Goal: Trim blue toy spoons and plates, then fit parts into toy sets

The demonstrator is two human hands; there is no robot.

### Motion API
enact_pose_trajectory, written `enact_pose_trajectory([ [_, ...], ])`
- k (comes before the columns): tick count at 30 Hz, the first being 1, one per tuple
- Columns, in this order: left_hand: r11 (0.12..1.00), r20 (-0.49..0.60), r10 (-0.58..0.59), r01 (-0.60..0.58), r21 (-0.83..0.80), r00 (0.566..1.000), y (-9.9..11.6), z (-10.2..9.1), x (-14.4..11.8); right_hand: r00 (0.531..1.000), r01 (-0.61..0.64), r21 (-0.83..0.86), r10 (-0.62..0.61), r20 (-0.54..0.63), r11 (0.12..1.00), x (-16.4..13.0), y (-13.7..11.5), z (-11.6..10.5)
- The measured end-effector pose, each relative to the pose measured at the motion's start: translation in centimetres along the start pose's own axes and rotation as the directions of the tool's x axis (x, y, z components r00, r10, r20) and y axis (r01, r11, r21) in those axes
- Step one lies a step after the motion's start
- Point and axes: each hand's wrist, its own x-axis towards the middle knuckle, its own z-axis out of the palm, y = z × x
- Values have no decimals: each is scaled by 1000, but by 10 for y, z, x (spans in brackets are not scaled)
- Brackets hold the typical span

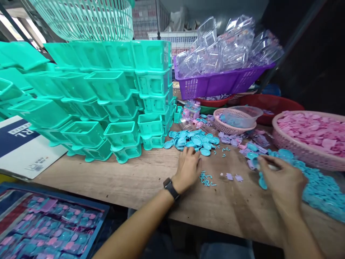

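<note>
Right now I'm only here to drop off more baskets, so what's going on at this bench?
A person is sorting small plastic toy parts on a wooden bench. The left hand, with a black wristwatch, rests by a pile of little blue round plastic plates. The right hand pinches something small and pale above a heap of blue plastic pieces. Stacked teal plastic tubs stand behind, and a pink basket of pink pieces sits to the right.
</note>
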Motion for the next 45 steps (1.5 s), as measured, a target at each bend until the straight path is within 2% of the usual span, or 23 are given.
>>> enact_pose_trajectory([
  [2,989,74,5,-16,149,997,-3,10,27,999,-39,-117,37,-15,992,24,19,-8],
  [4,975,130,16,-45,219,991,-4,19,47,1000,-6,-152,5,-6,988,30,28,-11],
  [7,969,163,36,-74,235,986,-6,27,61,988,144,-12,-143,65,989,6,21,0],
  [9,969,171,40,-80,234,984,-7,28,60,944,218,162,-250,216,962,-25,7,16],
  [11,967,178,38,-81,241,983,-8,26,55,873,241,267,-329,362,933,-56,-9,31],
  [14,967,185,37,-82,240,982,-11,21,43,808,297,233,-373,456,926,-86,-27,48],
  [19,975,180,26,-65,212,983,-13,11,21,749,448,102,-435,500,888,-97,-31,51],
  [22,985,132,-3,-20,173,991,-12,5,8,757,472,65,-443,480,879,-97,-29,47],
  [24,995,95,-61,53,87,994,-13,1,0,791,431,93,-425,440,898,-97,-28,43],
  [26,985,38,-155,158,-76,987,-14,-2,-8,837,338,172,-380,394,925,-96,-29,37],
  [28,916,-29,-277,255,-308,960,-16,-5,-15,883,211,267,-300,361,940,-95,-31,30],
  [30,771,-36,-410,325,-548,911,-17,-6,-23,910,78,338,-206,360,938,-97,-35,24],
  [32,563,56,-510,382,-733,858,-14,-8,-31,912,-25,395,-141,385,918,-103,-42,19],
  [35,270,209,-554,412,-871,806,-6,-9,-43,918,-90,497,-121,377,863,-115,-58,13],
  [36,214,225,-553,398,-892,802,-2,-10,-46,924,-84,528,-131,358,845,-119,-65,11],
  [37,195,214,-552,375,-906,806,2,-11,-49,928,-63,550,-154,340,833,-123,-71,9],
  [39,251,140,-552,324,-912,822,10,-13,-54,922,4,564,-221,317,826,-128,-81,6],
  [42,412,4,-552,277,-868,834,19,-16,-58,903,112,529,-309,300,841,-131,-91,4],
  [45,533,-83,-535,259,-805,841,24,-21,-61,891,232,503,-390,233,832,-131,-95,4],
])
